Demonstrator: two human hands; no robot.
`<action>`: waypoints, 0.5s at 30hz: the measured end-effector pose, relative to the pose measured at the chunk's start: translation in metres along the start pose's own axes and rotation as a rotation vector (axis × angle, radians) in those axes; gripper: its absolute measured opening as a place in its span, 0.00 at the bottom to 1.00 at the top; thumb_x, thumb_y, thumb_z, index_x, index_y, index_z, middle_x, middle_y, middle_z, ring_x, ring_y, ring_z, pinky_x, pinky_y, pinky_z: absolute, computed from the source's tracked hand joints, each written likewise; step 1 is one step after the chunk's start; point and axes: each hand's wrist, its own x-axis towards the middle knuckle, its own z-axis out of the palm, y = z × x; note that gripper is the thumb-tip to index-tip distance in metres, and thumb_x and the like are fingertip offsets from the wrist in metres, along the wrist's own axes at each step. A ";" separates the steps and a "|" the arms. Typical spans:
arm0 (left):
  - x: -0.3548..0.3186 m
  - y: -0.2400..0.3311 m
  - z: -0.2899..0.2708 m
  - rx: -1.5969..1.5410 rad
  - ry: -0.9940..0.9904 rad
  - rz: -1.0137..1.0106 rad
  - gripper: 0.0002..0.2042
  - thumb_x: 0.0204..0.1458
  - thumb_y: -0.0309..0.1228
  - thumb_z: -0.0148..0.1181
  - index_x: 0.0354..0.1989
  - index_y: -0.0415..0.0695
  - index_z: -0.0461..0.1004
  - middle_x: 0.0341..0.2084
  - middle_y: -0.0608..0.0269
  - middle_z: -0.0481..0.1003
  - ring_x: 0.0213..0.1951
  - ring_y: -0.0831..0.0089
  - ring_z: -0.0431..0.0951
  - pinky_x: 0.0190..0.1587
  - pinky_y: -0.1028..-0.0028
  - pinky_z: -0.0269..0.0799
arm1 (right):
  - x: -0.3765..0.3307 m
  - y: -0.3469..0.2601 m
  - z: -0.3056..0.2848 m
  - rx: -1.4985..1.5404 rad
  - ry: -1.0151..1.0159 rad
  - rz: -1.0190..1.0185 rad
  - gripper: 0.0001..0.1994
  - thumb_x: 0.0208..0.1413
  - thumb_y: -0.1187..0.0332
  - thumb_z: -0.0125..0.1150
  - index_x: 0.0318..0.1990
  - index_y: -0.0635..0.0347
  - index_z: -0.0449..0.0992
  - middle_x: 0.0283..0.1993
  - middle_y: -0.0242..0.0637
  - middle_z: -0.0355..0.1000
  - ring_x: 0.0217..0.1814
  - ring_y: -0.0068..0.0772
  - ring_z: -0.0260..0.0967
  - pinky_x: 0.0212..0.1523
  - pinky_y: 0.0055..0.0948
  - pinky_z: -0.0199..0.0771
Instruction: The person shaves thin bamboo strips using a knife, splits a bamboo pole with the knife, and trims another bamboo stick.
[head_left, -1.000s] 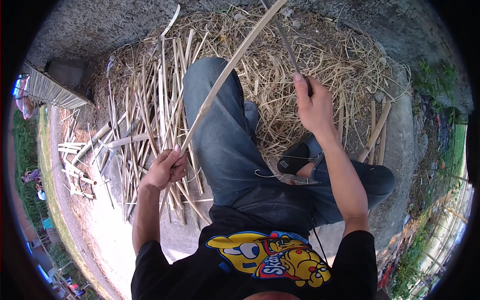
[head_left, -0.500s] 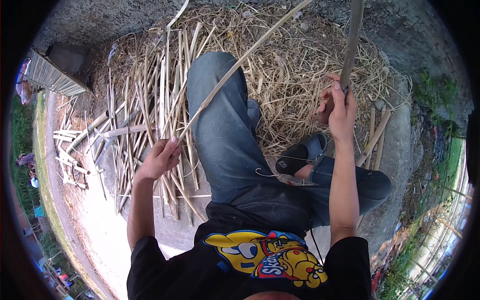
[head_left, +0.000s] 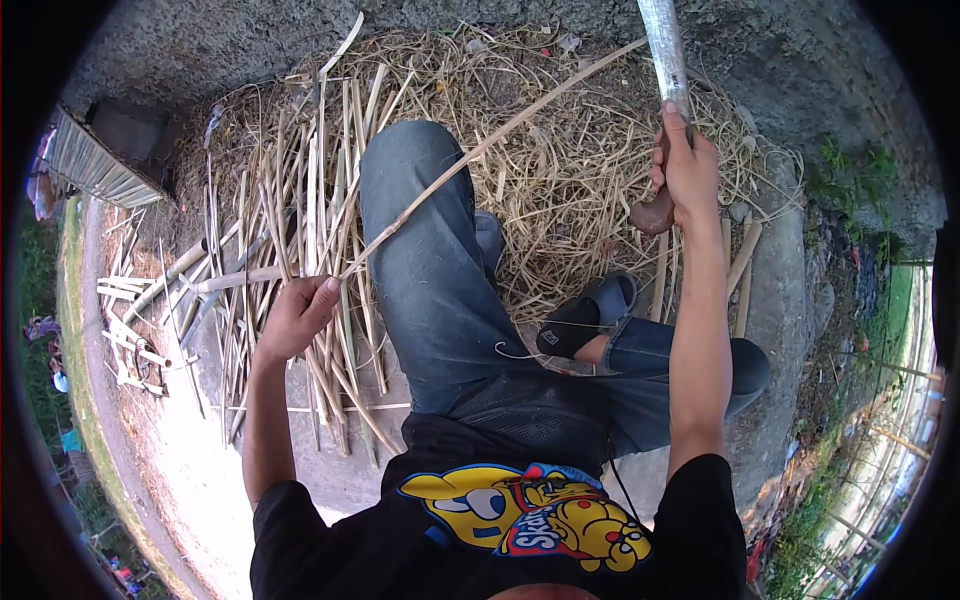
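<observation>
Left hand clamped on the near end of a long, pale strip, which slants across the bent left leg. Right hand, well apart, grips a metal blade by its dark, hooked handle. Strip's far end beside blade; contact unclear.

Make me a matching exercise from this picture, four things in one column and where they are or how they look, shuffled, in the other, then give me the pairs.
Things:
1. long strip
2. T-shirt
3. metal-bladed tool
4. curled shavings

Places and looks:
A. held in the right grip
B. strewn in front of the grey wall
C. held in the left grip
D. black, with a mostly yellow cartoon print

Right pairs: 1-C, 2-D, 3-A, 4-B
</observation>
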 end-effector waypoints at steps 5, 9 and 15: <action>0.005 0.013 0.006 -0.020 -0.044 -0.017 0.23 0.69 0.45 0.49 0.21 0.45 0.64 0.13 0.78 0.59 0.18 0.86 0.55 0.20 0.77 0.50 | -0.034 0.021 0.034 -0.567 -0.177 -0.250 0.23 0.62 0.50 0.63 0.24 0.60 0.72 0.15 0.27 0.64 0.14 0.17 0.61 0.15 0.23 0.59; 0.000 0.017 0.006 -0.119 -0.026 -0.045 0.23 0.69 0.44 0.49 0.20 0.46 0.64 0.13 0.78 0.59 0.17 0.87 0.55 0.19 0.78 0.49 | -0.040 0.023 0.029 0.031 -0.314 0.171 0.22 0.62 0.51 0.62 0.26 0.60 0.71 0.16 0.27 0.64 0.14 0.17 0.60 0.14 0.23 0.59; 0.013 0.023 0.000 -0.246 -0.130 -0.115 0.25 0.69 0.46 0.48 0.18 0.48 0.62 0.11 0.77 0.55 0.15 0.86 0.53 0.18 0.78 0.46 | -0.007 0.008 0.023 0.227 -0.134 0.129 0.19 0.63 0.53 0.60 0.27 0.58 0.69 0.18 0.26 0.63 0.12 0.17 0.58 0.13 0.23 0.59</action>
